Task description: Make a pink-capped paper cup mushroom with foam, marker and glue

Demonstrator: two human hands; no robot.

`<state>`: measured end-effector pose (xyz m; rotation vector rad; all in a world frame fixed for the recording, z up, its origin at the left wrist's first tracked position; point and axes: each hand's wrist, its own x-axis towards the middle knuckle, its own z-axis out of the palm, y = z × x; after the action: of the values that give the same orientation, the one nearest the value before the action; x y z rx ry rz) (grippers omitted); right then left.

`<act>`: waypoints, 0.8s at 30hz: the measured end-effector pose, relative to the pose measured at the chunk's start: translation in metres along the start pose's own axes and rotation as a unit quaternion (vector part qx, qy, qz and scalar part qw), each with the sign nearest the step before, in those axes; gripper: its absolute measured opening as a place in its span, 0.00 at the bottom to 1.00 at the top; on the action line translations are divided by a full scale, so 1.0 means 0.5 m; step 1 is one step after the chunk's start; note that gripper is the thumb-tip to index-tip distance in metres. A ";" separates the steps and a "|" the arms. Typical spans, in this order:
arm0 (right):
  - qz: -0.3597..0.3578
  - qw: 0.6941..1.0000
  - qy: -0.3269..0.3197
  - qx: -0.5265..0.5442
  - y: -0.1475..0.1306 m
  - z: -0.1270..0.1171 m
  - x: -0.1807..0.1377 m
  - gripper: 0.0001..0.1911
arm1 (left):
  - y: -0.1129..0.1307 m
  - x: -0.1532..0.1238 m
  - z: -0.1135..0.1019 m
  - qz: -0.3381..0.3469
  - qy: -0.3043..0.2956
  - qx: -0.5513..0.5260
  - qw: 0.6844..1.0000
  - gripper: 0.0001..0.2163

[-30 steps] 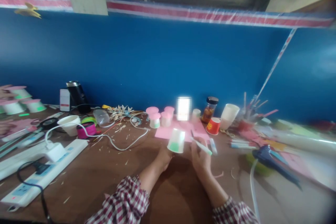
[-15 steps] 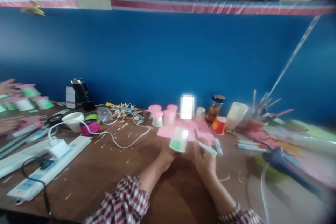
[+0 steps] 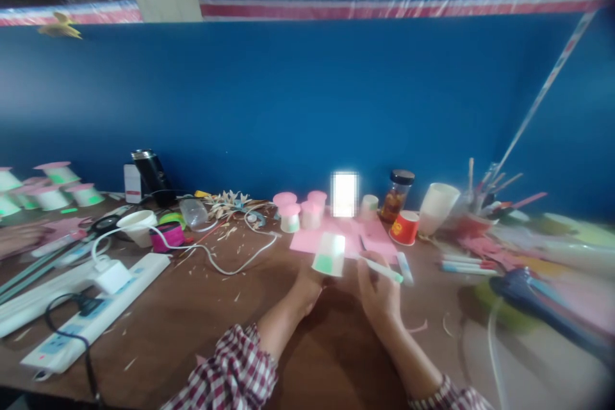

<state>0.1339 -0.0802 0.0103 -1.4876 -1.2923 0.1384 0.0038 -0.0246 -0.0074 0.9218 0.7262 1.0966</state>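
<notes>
My left hand is closed on a white paper cup, held upside down with a green patch coloured near its rim. Between the fingers of my right hand is a white marker pen with a green end pointing right, away from the cup. Pink paper lies just beyond both hands, and a second marker rests by its right corner. Behind the left part of the paper stand several cups with pink disc tops.
At left lie a power strip, a white cable, a pink tape roll and a black flask. A co-worker's hand is at the far left. Rightward are a jar, a red cup and a blue glue gun.
The view has shifted slightly. My hands keep their holds on the cup and marker. At the far left, the co-worker's upper hand has gone from the stacked cups.
</notes>
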 end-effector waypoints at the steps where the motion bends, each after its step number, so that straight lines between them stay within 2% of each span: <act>1: 0.000 1.000 0.004 -0.002 0.000 -0.001 0.000 0.16 | -0.001 0.001 0.000 -0.001 0.002 0.004 1.000 0.15; 6: 0.004 1.000 0.001 -0.005 0.000 -0.003 -0.001 0.16 | -0.006 0.003 -0.003 -0.004 0.011 0.033 0.999 0.16; 24: 0.002 1.000 -0.003 -0.003 -0.002 -0.002 -0.003 0.16 | -0.020 0.010 -0.012 -0.015 0.011 0.018 1.000 0.16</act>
<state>0.1336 -0.0820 0.0107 -1.4963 -1.2963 0.1424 0.0040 -0.0202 -0.0192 0.9281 0.7766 1.0719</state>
